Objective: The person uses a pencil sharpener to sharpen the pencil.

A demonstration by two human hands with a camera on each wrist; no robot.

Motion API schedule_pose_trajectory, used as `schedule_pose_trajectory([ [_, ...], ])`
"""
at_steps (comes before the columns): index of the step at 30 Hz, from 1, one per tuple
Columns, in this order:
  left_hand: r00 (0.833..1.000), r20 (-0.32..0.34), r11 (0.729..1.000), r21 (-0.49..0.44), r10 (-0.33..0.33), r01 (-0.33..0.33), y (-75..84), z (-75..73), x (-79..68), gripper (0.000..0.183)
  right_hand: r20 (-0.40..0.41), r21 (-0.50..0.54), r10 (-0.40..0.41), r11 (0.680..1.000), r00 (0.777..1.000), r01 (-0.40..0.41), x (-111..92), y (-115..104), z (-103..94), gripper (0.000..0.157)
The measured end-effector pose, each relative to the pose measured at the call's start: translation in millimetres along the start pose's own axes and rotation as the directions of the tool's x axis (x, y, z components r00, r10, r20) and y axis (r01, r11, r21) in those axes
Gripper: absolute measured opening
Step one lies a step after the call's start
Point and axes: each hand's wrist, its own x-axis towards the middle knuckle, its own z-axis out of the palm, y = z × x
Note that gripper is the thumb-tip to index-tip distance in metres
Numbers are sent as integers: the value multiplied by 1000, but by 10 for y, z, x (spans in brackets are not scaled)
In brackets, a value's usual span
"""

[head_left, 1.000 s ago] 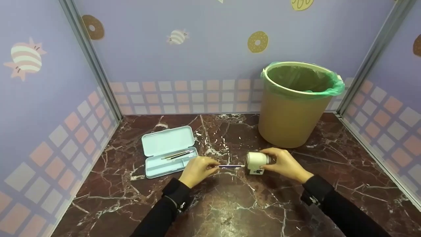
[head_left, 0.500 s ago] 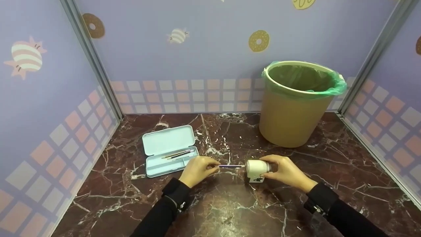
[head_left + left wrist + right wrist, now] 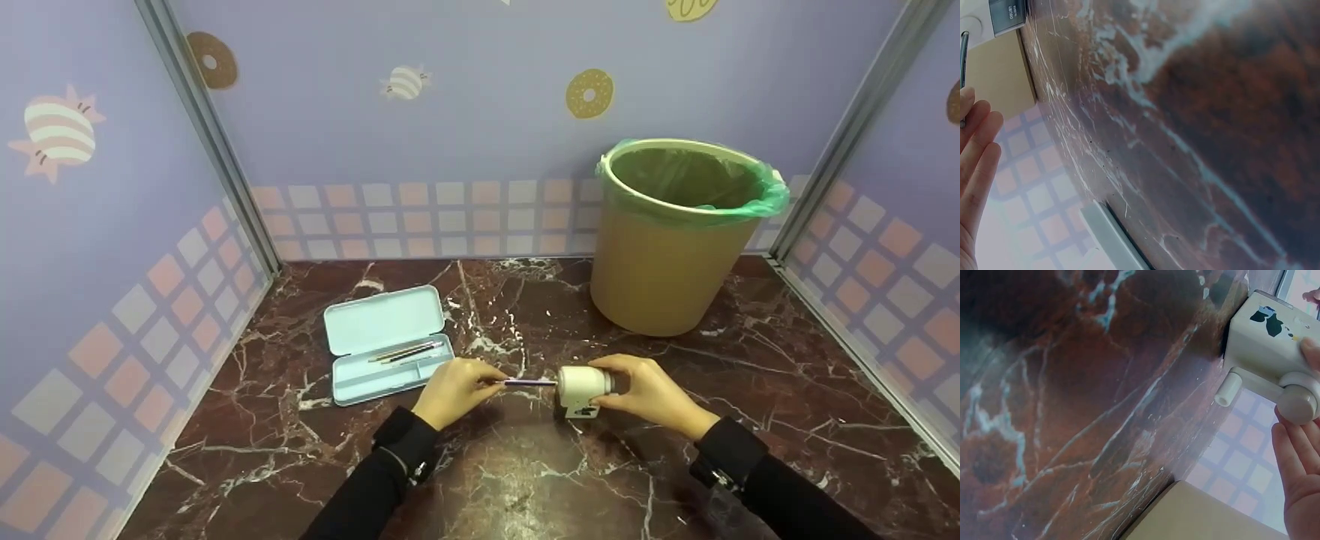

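Observation:
My left hand (image 3: 456,391) pinches a purple pencil (image 3: 531,383) between thumb and fingers, holding it level and pointing right. Its tip meets the front face of a white crank pencil sharpener (image 3: 579,386); how deep it sits cannot be told. In the left wrist view, the pencil (image 3: 964,56) reaches the sharpener's round front. From the right, my right hand (image 3: 649,390) grips the sharpener's rear part with thumb and fingers on either side. A crank handle (image 3: 1229,389) with a knob hangs at the sharpener's back in the right wrist view.
Left of the hands lies an open light-blue pencil case (image 3: 384,322) with several slim pencils or pens (image 3: 409,352) in it. A tan bin (image 3: 660,270) with a green liner stands at the back right. Patterned walls (image 3: 480,135) enclose the marbled tabletop (image 3: 517,465).
My right hand has brought the sharpener nearer to me. The left hand has shifted slightly right, and the pencil tip now meets the sharpener's front.

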Motion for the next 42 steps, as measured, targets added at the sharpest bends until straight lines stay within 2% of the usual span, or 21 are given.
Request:
schedule_pose_trajectory([
  [19, 999, 34, 1000, -19, 12, -12, 22, -8, -8, 13, 8, -8, -8, 1000, 1000, 8, 12, -63, 21, 49],
  [28, 999, 41, 999, -25, 24, -23, 16, -30, 6, 13, 40, 12, -28, 1000, 999, 28, 49, -66, 12, 47],
  [37, 998, 56, 999, -48, 17, -14, 18, -16, 12, 14, 71, 42, -11, 999, 997, 8, 66, -66, 13, 47],
  [42, 999, 41, 999, -45, 18, -16, 29, -3, 22, 13, 75, 41, -1, 999, 997, -2, 69, -66, 14, 47],
])
